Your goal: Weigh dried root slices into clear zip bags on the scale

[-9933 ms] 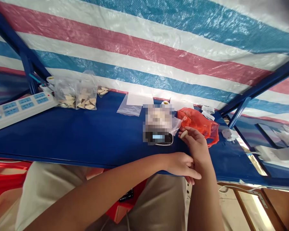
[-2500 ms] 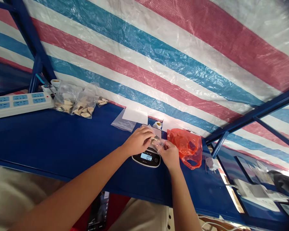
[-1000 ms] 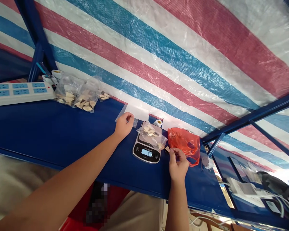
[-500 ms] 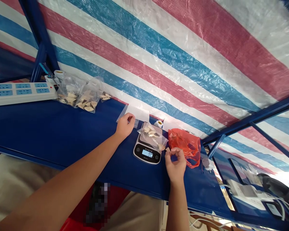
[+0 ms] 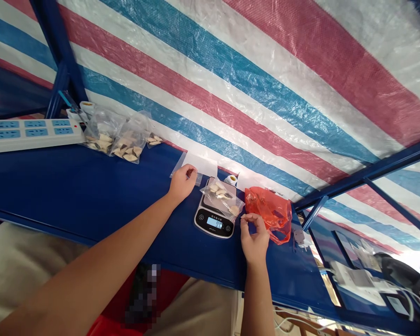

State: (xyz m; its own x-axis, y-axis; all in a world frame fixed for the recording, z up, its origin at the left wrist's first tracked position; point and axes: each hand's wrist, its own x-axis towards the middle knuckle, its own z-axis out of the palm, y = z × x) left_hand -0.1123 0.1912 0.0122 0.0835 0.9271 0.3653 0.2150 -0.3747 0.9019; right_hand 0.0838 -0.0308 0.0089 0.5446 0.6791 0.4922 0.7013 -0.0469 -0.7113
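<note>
A kitchen scale (image 5: 215,223) with a lit display stands on the blue table. Lying across its plate is a clear plastic bag (image 5: 223,195) with several pale, dried slices in it; a tan slice (image 5: 234,211) shows at the bag's near right end. My right hand (image 5: 255,235) is beside that end, thumb and forefinger pinched together; whatever is between the tips is hidden. To the left of the scale, my left hand (image 5: 184,181) has its fingers curled closed over flat clear bags and white paper (image 5: 205,165). I cannot make out anything in its grip.
A red plastic bag (image 5: 268,207) lies right of the scale, a white roll (image 5: 230,180) behind it. Filled clear bags (image 5: 128,142) and a white power strip (image 5: 35,135) sit at the left. Blue frame bars and a striped sheet (image 5: 210,93) rise behind the table.
The tan slice that was at my right fingertips now shows at the end of the bag on the scale. My right hand has barely shifted; my left hand stays in place.
</note>
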